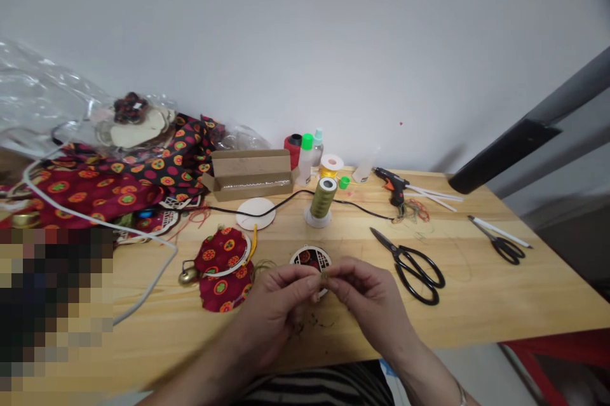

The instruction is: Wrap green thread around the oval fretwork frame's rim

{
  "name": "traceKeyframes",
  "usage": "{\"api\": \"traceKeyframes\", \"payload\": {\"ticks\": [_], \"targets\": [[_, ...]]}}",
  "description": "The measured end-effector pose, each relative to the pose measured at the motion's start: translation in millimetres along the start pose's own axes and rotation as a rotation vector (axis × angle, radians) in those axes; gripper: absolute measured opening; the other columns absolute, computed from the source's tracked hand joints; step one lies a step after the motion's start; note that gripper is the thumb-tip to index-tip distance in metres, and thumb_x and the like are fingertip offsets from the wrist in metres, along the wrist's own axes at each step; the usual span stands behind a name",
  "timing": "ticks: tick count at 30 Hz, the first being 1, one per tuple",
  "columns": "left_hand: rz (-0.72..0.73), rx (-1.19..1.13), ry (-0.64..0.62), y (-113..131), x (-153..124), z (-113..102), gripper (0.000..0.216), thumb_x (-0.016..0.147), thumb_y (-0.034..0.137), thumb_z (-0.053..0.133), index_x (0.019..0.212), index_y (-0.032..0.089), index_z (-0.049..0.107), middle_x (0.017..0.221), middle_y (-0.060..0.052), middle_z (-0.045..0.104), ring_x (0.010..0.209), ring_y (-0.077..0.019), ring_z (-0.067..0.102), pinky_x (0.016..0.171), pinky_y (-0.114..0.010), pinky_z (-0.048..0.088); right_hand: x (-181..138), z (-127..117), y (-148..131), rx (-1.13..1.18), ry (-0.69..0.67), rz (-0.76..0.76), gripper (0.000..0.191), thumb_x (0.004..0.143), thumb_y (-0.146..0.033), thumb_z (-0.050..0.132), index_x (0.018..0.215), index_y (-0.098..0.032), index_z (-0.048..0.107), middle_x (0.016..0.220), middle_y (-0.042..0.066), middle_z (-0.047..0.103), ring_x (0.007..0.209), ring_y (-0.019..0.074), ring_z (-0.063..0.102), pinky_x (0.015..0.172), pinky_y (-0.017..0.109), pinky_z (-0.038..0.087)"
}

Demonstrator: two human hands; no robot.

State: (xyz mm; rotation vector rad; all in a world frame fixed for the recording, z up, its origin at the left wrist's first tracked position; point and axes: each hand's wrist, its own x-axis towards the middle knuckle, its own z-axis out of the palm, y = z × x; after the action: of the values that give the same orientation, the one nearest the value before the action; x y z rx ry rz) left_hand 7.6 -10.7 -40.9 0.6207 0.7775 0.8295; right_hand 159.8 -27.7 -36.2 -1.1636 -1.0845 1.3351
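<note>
My left hand [281, 304] and my right hand [369, 304] meet fingertip to fingertip above the table's front part. Both are closed in a pinch on a small tuft of olive thread [325, 275]; its exact shape is too small to make out. Partly hidden behind the fingers is a round pale ornament [309, 256] with a dark patterned inside and a lattice edge. An olive thread spool [323, 199] stands upright beyond it. Left of my left hand lie round red patterned fabric pieces [223, 282], one with a pale ring, beside a brass bell [189, 275].
Large black-handled scissors [414, 266] lie right of my right hand, smaller scissors [505, 247] farther right. A glue gun [391, 185], glue bottle [305, 164], yellow thread spool [330, 166] and open cardboard box [252, 174] line the back. Patterned fabric [95, 190] heaps at left.
</note>
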Motion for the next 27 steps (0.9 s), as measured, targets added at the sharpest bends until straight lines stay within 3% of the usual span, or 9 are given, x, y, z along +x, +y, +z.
{"api": "traceKeyframes", "payload": {"ticks": [11,20,27], "targets": [[-0.06,0.033,-0.046,-4,-1,-2,0.019,0.069,0.027,0.072,0.057,0.013,0.066,0.046,0.005,0.047,0.04,-0.0039,0.029,0.041,-0.021,0.015,1,-2,-3,-0.127,0.01,-0.044,0.008,0.073,-0.016,0.066,0.072,-0.021,0.073,0.067,-0.001,0.068,0.065,0.0114,0.061,0.063,0.021,0.049],[-0.234,0.129,-0.15,-4,-2,-4,0.018,0.059,0.026,0.074,0.051,0.013,0.066,0.042,0.004,0.049,0.036,-0.0039,0.028,0.04,-0.024,0.01,9,-14,-10,-0.215,-0.227,-0.134,0.011,0.071,-0.013,0.07,0.073,-0.024,0.075,0.083,0.002,0.061,0.082,0.0143,0.059,0.075,0.027,0.047],[-0.226,-0.009,-0.183,-5,-4,-3,0.016,0.059,0.025,0.077,0.055,0.012,0.069,0.044,0.002,0.051,0.038,-0.0042,0.032,0.04,-0.022,0.011,7,-12,-12,-0.092,-0.179,-0.023,0.006,0.069,-0.017,0.072,0.074,-0.019,0.071,0.07,0.0,0.064,0.065,0.0105,0.058,0.062,0.022,0.048]]}}
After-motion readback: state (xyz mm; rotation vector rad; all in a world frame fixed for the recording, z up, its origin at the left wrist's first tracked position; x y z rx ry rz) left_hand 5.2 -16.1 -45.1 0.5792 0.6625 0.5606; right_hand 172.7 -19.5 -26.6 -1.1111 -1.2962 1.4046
